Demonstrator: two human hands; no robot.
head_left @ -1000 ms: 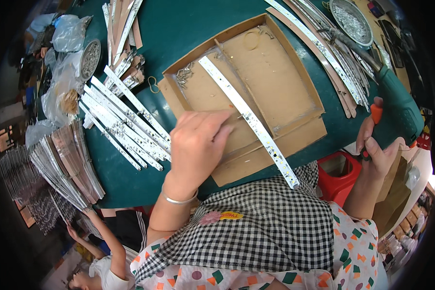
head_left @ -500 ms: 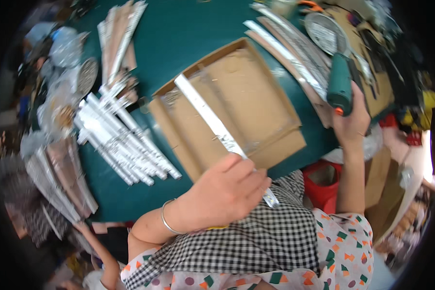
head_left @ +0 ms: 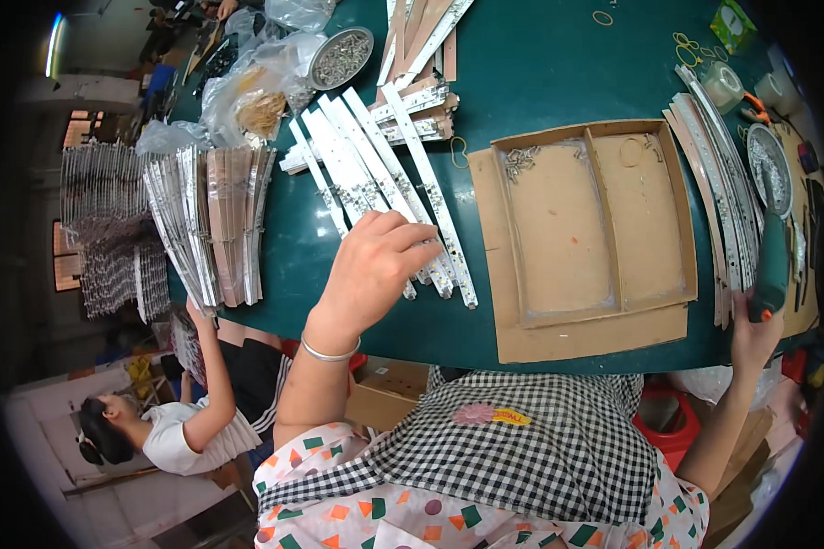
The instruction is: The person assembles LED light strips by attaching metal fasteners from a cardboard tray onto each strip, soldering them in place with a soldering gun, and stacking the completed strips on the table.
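One strip has left the cardboard box [head_left: 558,261]; the left hand [head_left: 374,267] curls over white strips [head_left: 350,165] on the table [head_left: 522,69], grip unclear; the right hand [head_left: 757,337] clasps a green tool [head_left: 772,273]; stacked strips [head_left: 729,192] remain.

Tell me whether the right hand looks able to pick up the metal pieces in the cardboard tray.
Probably not: the right hand holds the green tool, though the open tray leaves the pieces uncovered.
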